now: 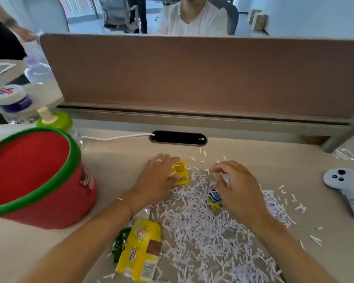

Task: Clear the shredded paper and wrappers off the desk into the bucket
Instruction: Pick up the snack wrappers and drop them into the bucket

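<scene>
White shredded paper (202, 227) lies in a wide heap across the middle of the desk. My left hand (157, 178) rests flat on the desk, fingers spread, its fingertips touching a small yellow wrapper (181, 173). My right hand (235, 186) hovers over the shreds with fingers curled and apart, holding nothing. A small blue and yellow wrapper (214, 199) lies just left of its thumb. A large yellow packet (140, 250) and a green wrapper (120, 243) lie near my left forearm. The red bucket (35, 180) with a green rim stands at the left, tilted toward me.
A green-lidded bottle (54, 119) stands behind the bucket. A white cable (114, 137) runs to a black cable slot (178, 138). A grey controller (347, 188) lies at the right. A brown partition (192, 74) closes the back; a person sits beyond it. Bottles stand far left.
</scene>
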`<state>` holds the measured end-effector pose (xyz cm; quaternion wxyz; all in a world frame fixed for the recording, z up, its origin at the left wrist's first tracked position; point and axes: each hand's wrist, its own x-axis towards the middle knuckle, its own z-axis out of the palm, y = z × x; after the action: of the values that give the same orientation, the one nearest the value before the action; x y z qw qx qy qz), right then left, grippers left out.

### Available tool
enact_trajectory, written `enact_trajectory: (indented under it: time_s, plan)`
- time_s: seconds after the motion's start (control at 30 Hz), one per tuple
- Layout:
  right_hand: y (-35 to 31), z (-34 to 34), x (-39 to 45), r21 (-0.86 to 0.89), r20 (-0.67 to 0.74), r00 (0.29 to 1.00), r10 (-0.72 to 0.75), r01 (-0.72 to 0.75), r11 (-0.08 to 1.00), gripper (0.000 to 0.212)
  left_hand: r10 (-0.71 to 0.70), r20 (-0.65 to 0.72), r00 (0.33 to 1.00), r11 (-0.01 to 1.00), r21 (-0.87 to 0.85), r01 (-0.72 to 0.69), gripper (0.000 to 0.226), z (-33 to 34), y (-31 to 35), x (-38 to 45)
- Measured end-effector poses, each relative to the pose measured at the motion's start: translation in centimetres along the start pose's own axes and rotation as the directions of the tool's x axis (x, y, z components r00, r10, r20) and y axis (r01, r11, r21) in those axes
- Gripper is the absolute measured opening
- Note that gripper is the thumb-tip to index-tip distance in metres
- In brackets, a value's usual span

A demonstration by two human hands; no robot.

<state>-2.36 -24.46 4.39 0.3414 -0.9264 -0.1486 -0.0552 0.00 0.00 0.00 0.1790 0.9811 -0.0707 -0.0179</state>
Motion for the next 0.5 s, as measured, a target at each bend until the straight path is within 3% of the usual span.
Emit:
enact_trajectory:
  time_s: [0.23, 0.5]
  plan:
    - [2.6, 2.0, 0.1, -0.107, -0.005, 1.0, -0.016, 0.015, 0.994, 0.025, 0.11, -0.048, 0.993, 0.972, 0.215, -0.097, 0.075, 1.3, -0.2, 1.2]
    - [3.6, 2.1, -0.5, -0.226, -0.026, 0.998, -0.051, 0.044, 0.973, 0.023, 0.042, -0.192, 0.98, 0.98, 0.197, -0.003, 0.056, 1.9, -0.8, 1.6]
